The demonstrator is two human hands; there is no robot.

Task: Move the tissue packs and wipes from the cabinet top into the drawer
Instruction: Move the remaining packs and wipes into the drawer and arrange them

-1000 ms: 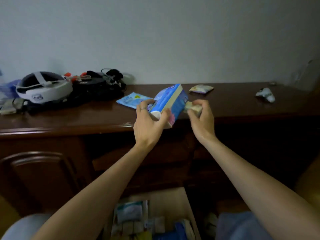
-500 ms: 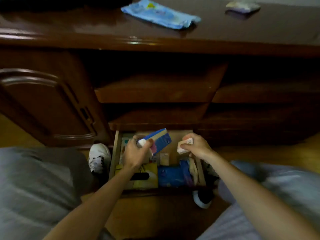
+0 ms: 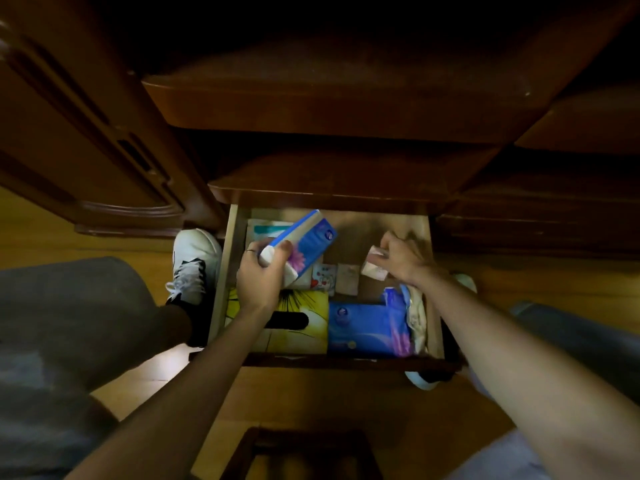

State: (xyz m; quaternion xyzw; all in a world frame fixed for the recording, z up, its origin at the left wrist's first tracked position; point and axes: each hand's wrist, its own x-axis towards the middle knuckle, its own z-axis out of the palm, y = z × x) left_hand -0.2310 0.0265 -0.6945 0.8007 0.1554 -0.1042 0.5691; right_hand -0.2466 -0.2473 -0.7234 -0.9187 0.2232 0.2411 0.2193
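Note:
The bottom drawer (image 3: 222, 271) is pulled out below me. My left hand (image 3: 260, 279) grips a blue and white tissue pack (image 3: 304, 240), tilted, over the drawer's left half. My right hand (image 3: 401, 259) pinches a small pale tissue pack (image 3: 373, 265) over the drawer's right half. Lying in the drawer are a yellow tissue box (image 3: 298, 320), a blue tissue pack (image 3: 369, 329), small sachets (image 3: 348, 284) and a pale green and white pack (image 3: 265, 229) at the back left. The cabinet top is out of view.
Two shut drawer fronts (image 3: 332, 105) overhang the open drawer. A carved cabinet door (image 3: 79, 140) stands at the left. My white shoe (image 3: 194, 258) rests on the wooden floor beside the drawer's left wall. A dark wooden stool edge (image 3: 301, 452) shows at the bottom.
Both hands came down from the cabinet top with their packs and now hover inside the open drawer. The view tilted down and moved closer, so the cabinet top left the frame.

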